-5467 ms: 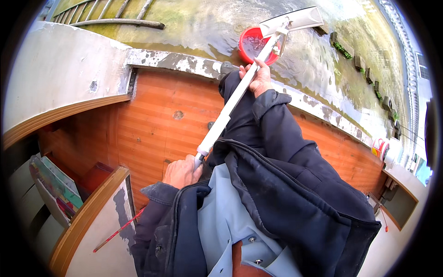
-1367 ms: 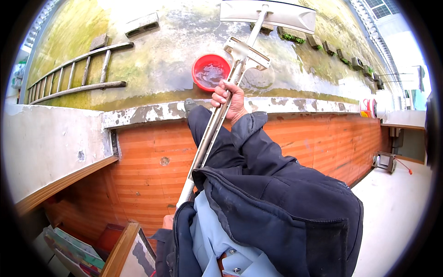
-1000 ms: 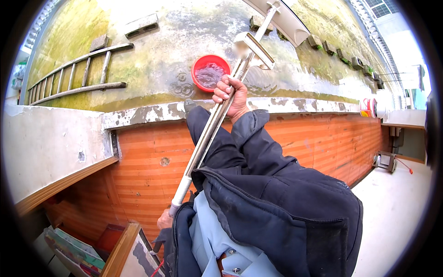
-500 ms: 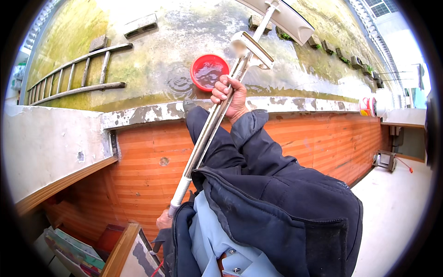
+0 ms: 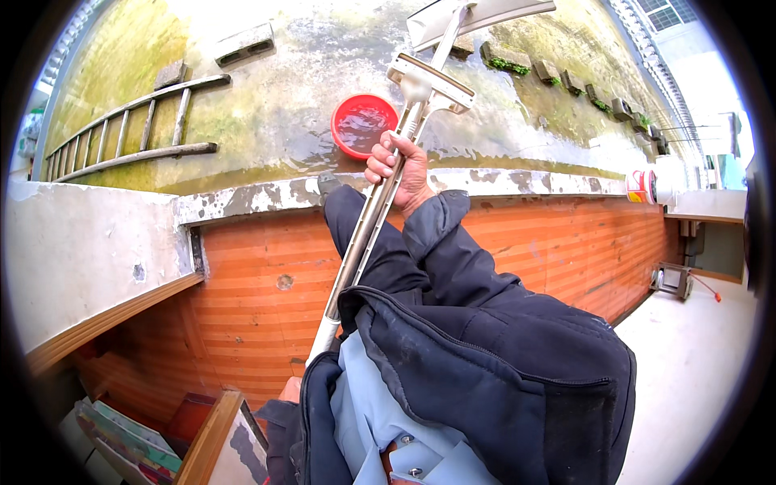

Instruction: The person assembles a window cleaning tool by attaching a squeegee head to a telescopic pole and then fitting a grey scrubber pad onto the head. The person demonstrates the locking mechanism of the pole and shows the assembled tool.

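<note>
A long metal-handled mop (image 5: 365, 234) slants up and away across my front. Closed round its shaft is my right hand (image 5: 402, 171), below a pale crosspiece (image 5: 432, 83) on the shaft. The wide whitish mop head (image 5: 493, 14) is partly cut off by the top edge. Only a sliver of my left hand (image 5: 290, 390) shows at the handle's lower end; my dark jacket hides most of it and its fingers. Just left of my right hand, a red basin (image 5: 335, 129) of water stands on the wet concrete.
A low, flaking white ledge (image 5: 533, 184) separates the orange striped floor (image 5: 259, 283) from the wet yard. A wooden ladder (image 5: 145, 121) and a hollow block (image 5: 245, 45) lie at left. Several blocks line the right. A white wall (image 5: 89, 259) stands near left, buckets (image 5: 641, 187) far right.
The mop's far end has swung left and its head has turned, lying more level across the top. My left hand, earlier seen at the handle end, has slipped further behind the jacket.
</note>
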Demonstrator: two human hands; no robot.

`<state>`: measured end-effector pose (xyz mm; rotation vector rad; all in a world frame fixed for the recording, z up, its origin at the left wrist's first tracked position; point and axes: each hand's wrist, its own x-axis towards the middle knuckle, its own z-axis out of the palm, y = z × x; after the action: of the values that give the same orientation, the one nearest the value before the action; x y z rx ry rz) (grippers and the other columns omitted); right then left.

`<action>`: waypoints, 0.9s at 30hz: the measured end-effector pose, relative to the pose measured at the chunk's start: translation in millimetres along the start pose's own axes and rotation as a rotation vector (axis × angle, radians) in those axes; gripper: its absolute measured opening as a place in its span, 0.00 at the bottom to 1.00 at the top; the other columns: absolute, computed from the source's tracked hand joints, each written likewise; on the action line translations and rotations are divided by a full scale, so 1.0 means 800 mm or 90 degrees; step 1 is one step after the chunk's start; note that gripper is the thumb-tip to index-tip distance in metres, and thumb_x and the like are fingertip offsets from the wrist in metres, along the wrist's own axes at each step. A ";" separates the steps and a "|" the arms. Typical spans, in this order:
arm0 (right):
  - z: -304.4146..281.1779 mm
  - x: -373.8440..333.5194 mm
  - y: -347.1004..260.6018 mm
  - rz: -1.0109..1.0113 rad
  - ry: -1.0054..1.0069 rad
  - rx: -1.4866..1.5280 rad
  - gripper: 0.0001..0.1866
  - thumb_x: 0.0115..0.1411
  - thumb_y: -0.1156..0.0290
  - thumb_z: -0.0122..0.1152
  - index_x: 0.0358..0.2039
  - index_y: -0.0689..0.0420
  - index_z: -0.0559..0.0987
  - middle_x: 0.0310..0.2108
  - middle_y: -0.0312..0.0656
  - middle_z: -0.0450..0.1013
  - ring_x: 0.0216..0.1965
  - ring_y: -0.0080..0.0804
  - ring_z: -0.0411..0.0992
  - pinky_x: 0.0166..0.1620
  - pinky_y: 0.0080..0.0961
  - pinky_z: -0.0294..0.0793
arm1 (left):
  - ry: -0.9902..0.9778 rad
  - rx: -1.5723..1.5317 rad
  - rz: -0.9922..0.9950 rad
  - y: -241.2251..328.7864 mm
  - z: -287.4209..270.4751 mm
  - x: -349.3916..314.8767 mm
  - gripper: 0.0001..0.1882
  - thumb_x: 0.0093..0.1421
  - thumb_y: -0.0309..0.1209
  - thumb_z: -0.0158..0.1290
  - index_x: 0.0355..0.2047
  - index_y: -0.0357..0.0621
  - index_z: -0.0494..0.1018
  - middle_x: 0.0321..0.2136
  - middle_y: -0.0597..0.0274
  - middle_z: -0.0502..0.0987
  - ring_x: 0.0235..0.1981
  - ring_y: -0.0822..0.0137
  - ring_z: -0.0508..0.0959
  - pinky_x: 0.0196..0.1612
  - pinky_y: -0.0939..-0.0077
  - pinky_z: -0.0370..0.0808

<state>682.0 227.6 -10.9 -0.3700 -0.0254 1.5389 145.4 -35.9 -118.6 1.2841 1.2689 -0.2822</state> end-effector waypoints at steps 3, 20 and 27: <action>0.007 -0.001 0.005 -0.010 0.147 -0.054 0.10 0.59 0.66 0.57 0.24 0.51 0.68 0.15 0.31 0.60 0.16 0.25 0.61 0.24 0.31 0.66 | 0.245 0.104 0.030 0.095 -0.010 -0.018 0.09 0.48 0.30 0.60 0.24 0.37 0.74 0.16 0.50 0.74 0.19 0.51 0.76 0.26 0.61 0.71; 0.055 -0.004 0.028 -0.069 0.225 -0.154 0.11 0.61 0.65 0.57 0.26 0.52 0.66 0.16 0.33 0.62 0.17 0.26 0.64 0.24 0.30 0.67 | 0.373 -0.037 -0.012 0.174 -0.018 -0.024 0.16 0.48 0.38 0.65 0.22 0.35 0.78 0.14 0.51 0.75 0.17 0.65 0.78 0.25 0.67 0.72; 0.053 -0.020 0.017 -0.066 0.152 -0.161 0.12 0.63 0.65 0.55 0.24 0.53 0.67 0.16 0.33 0.61 0.17 0.25 0.64 0.24 0.30 0.68 | 0.137 -0.043 -0.069 0.142 -0.027 -0.016 0.19 0.46 0.42 0.67 0.29 0.38 0.80 0.17 0.55 0.78 0.22 0.69 0.78 0.29 0.68 0.73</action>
<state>657.9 220.7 29.7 -0.7412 -0.0514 1.3834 215.8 15.4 -41.3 1.2129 1.5214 -0.1798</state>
